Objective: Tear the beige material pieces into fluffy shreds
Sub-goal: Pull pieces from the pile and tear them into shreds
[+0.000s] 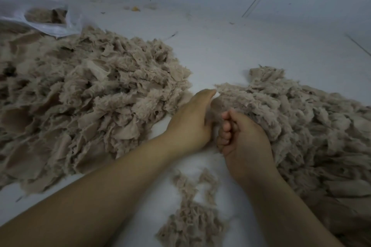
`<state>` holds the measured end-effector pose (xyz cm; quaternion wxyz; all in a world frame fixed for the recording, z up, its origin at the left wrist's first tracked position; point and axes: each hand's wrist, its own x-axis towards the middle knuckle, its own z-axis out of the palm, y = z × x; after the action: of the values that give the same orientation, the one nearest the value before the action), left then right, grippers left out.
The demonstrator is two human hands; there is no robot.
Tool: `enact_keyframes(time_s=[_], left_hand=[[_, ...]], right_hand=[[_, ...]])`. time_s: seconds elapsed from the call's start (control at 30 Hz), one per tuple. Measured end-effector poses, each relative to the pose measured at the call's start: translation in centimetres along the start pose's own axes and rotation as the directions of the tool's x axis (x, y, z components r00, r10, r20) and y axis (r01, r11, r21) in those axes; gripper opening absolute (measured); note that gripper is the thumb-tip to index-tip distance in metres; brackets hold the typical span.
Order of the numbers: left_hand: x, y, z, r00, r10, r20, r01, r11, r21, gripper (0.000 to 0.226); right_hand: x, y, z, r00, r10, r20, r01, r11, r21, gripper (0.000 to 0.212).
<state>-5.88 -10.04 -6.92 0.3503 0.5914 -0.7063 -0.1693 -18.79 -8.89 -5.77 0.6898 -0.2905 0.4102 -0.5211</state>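
**Both hands on one beige piece, mid-tear**

I have my left hand [190,122] and right hand [239,136] side by side, almost touching, over the white floor [230,46], each with fingers curled round the same beige material piece [215,106] bridging them. The large heap of pieces [86,96] lies to the left; a fluffier shredded pile [301,118] lies to the right, touching the right hand. A small clump of shreds [192,216] lies at the near edge between my forearms. Behind the left heap sits a white plastic bag [40,18]. To tear well, I judge I should grip close to the tear line and pull the hands apart sideways, repeating until fibres loosen.
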Motion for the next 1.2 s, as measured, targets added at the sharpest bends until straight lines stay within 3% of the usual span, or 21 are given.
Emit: enact_keyframes(time_s=[0.1,0.2,0.37,0.6,0.7,0.83,0.93,1.03,1.13,1.2], left_hand=[[1.8,1.1,0.0,0.991,0.023,0.135,-0.038,0.993,0.115,0.038],[2.0,1.1,0.7,0.999,-0.028,0.02,0.026,0.995,0.099,0.012],[1.4,-0.4,1.3,0.989,-0.095,-0.11,0.07,0.975,-0.209,0.011],[-0.5,-0.5,0.1,0.994,-0.1,-0.037,0.094,0.984,-0.15,0.018],[-1.5,-0.1,-0.6,0.991,-0.134,-0.022,0.13,0.981,-0.144,0.033],[-3.3,0.3,-1.2,0.973,-0.231,-0.016,0.22,0.944,-0.246,0.041],[-4.2,0.4,-2.1,0.956,-0.287,0.055,0.289,0.903,-0.319,0.033],[-3.7,1.0,-2.7,0.943,-0.292,0.158,0.325,0.91,-0.258,0.02],[-2.3,2.0,-2.1,0.962,-0.26,0.089,0.271,0.951,-0.146,0.005],[-1.1,2.0,-1.1,0.975,-0.217,0.052,0.218,0.976,-0.007,0.034]], right_hand=[[-0.2,-0.2,0.1,1.0,-0.009,0.022,0.008,1.0,0.0,0.029],[-0.4,-0.6,0.2,0.999,-0.047,0.026,0.045,0.996,0.083,0.023],[-0.3,-0.6,0.1,0.998,-0.065,0.022,0.06,0.981,0.185,0.028],[-0.1,-0.4,0.2,0.997,-0.066,-0.042,0.072,0.985,0.16,0.035],[0.0,-0.2,0.2,0.995,-0.075,-0.062,0.083,0.987,0.135,0.037],[0.2,0.0,0.1,0.991,-0.089,-0.103,0.102,0.986,0.13,0.04],[0.3,-0.1,0.0,0.991,-0.076,-0.114,0.092,0.986,0.142,0.039],[0.0,-0.2,0.0,0.994,-0.069,-0.083,0.078,0.99,0.116,0.036],[-0.3,-0.3,0.0,0.996,-0.067,-0.057,0.074,0.99,0.117,0.03],[-0.2,-0.3,0.2,0.996,-0.064,-0.054,0.071,0.99,0.123,0.029]])
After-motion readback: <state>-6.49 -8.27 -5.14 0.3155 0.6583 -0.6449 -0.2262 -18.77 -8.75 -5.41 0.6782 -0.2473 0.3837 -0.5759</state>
